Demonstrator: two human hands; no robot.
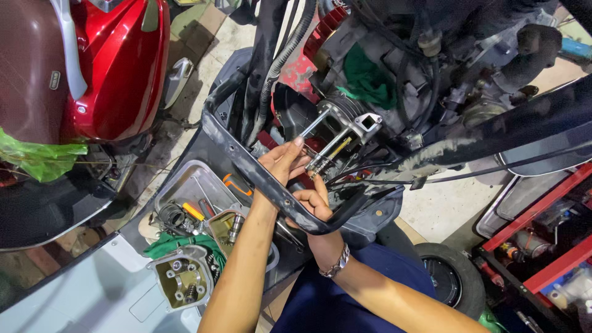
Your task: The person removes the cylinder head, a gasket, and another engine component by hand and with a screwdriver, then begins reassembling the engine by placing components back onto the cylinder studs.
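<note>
While both forearms reach up under the bent black tubular frame rail (246, 161) of a stripped scooter, the left hand (285, 161) pinches its fingertips around the long silver metal studs (316, 123) that stick out below the finned grey engine cylinder (353, 117). Right hand (316, 206), wearing a metal wrist bracelet (336, 264), sits just below, fingers curled toward the lower stud ends; whether they grip cannot be told. Green rag (369, 79) stuffed into the engine above. Lower left: grey metal tray (185, 185) with orange-handled tools, beside a detached cylinder head (184, 277) with springs. Red scooter body (120, 61) stands upper left.
</note>
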